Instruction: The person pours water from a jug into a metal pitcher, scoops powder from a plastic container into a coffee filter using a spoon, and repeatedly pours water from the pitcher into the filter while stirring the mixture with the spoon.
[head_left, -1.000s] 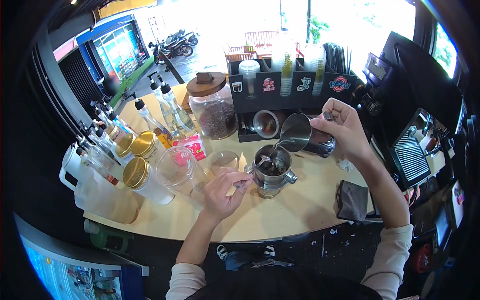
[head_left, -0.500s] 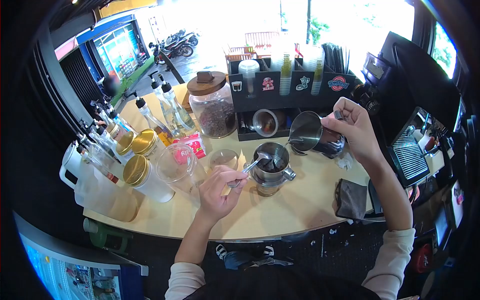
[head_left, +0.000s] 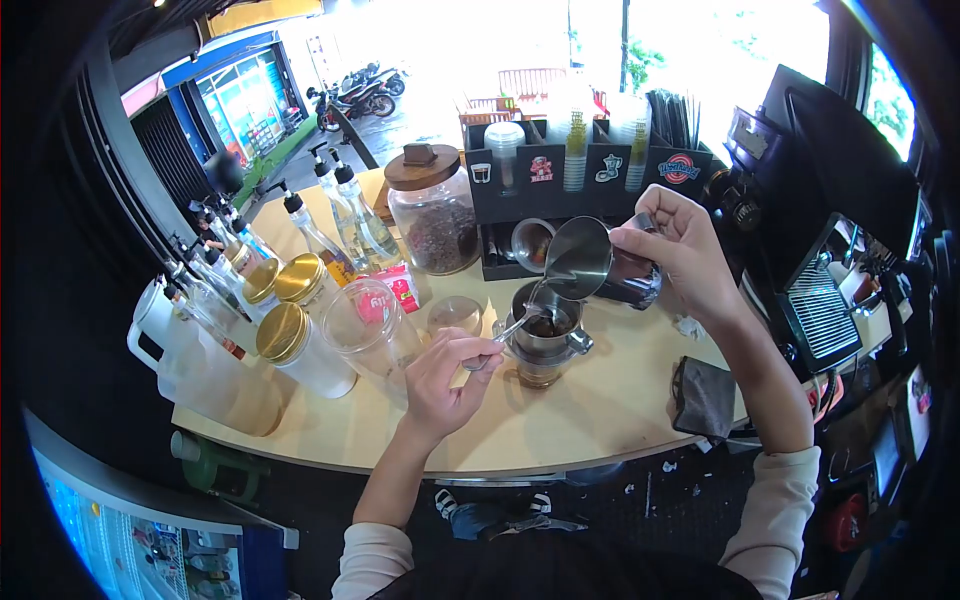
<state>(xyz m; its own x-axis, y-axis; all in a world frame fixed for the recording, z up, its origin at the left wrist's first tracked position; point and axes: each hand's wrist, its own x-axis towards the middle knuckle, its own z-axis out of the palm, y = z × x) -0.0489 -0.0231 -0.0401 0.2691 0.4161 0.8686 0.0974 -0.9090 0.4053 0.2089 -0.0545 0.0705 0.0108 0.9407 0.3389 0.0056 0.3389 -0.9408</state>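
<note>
My left hand [head_left: 447, 385] pinches the handle of a metal spoon [head_left: 512, 330], whose bowl is over a small metal filter cup [head_left: 545, 345]. That cup holds dark wet contents and stands on a glass [head_left: 538, 374]. From the right, my right hand [head_left: 677, 248] grips a metal pitcher [head_left: 580, 260] by its handle. The pitcher is tilted, and liquid runs from its lip onto the spoon and into the cup.
Several pump bottles, gold-lidded jars [head_left: 283, 332] and a large plastic jug [head_left: 215, 375] stand left. Behind are a bean jar [head_left: 435, 220] and a black cup organizer [head_left: 590, 180]. A dark folded cloth [head_left: 706, 397] lies right, near a coffee machine [head_left: 825, 310].
The pitcher drew back right from the cup, its stream thinning, then came left over it again and pours now. The spoon stays at the cup while the view has shifted slightly.
</note>
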